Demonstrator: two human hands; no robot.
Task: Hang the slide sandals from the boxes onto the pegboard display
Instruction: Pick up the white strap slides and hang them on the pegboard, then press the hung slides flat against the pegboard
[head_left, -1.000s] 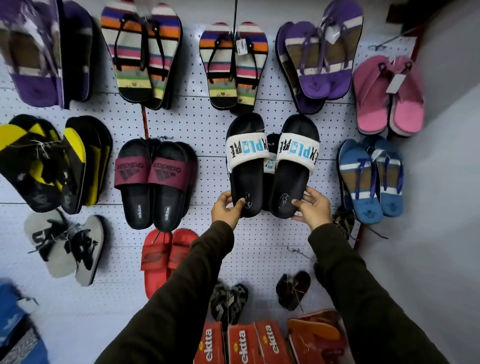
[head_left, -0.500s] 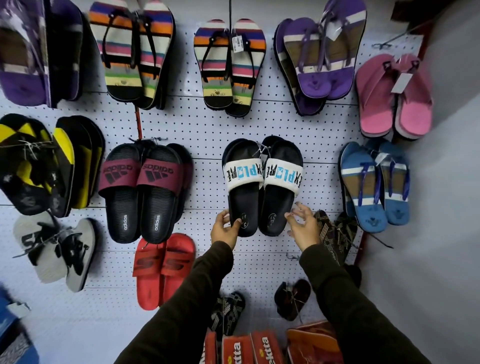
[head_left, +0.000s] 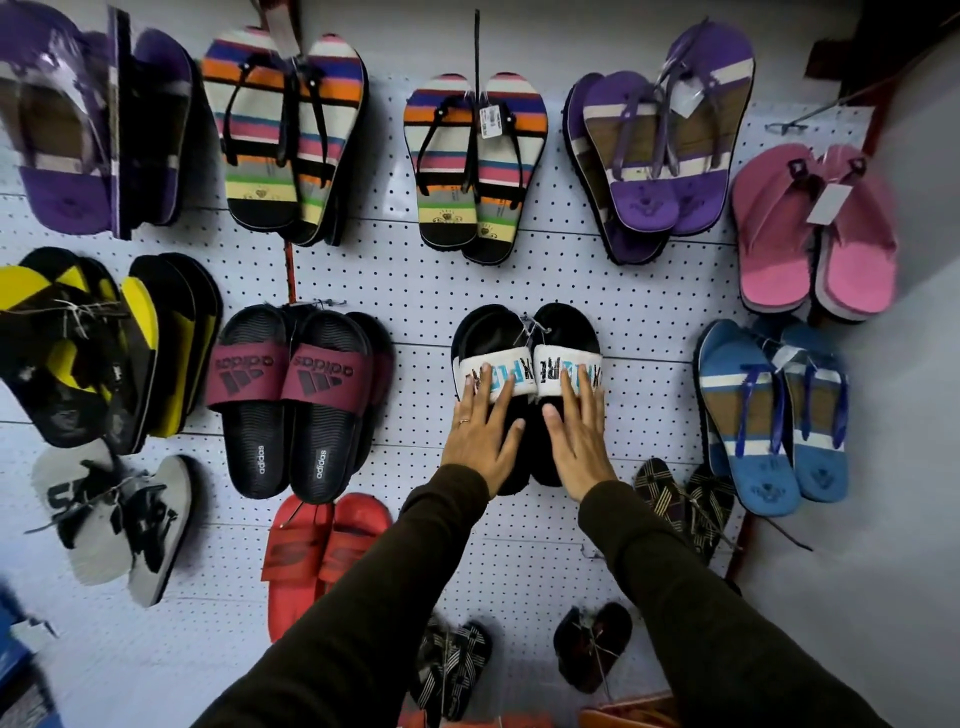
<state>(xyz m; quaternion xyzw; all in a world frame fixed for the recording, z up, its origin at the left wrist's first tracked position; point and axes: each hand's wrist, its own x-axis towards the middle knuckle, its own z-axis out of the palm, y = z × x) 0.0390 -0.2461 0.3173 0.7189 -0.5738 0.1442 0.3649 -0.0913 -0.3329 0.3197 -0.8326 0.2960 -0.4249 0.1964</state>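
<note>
- Your hands aren't gripping the heels anymore: a sec ago you were pinching the bottom ends of the black slide pair (head_left: 524, 395); now both palms are lying flat on the footbeds.
- Left hand (head_left: 480, 436): fingers (head_left: 485, 382) spread and straight, tips reaching onto the white strap (head_left: 491, 376) of the left slide, pinching nothing.
- Right hand (head_left: 579, 441): same, fingers splayed, tips on the right slide's strap, nothing held.
- The pair has dropped lower vs. 1 s ago and the two slides are sitting closer together, toes up, heels down, in the middle row of the pegboard (head_left: 426, 291), between the maroon-strap slides (head_left: 306, 400) and the blue flip-flops (head_left: 769, 415), apart from both.
- The tie at the toe ends looks to be sitting at a peg, but I can't see the hook itself, so can't confirm.
- Meaning for the task: this pair is prob. hung already; you're pressing/straightening it flat against the board, likely the last touch.
- Next, I'd guess, you're going back to the boxes at the bottom edge of view (head_left: 623, 717) for another pair.
</note>
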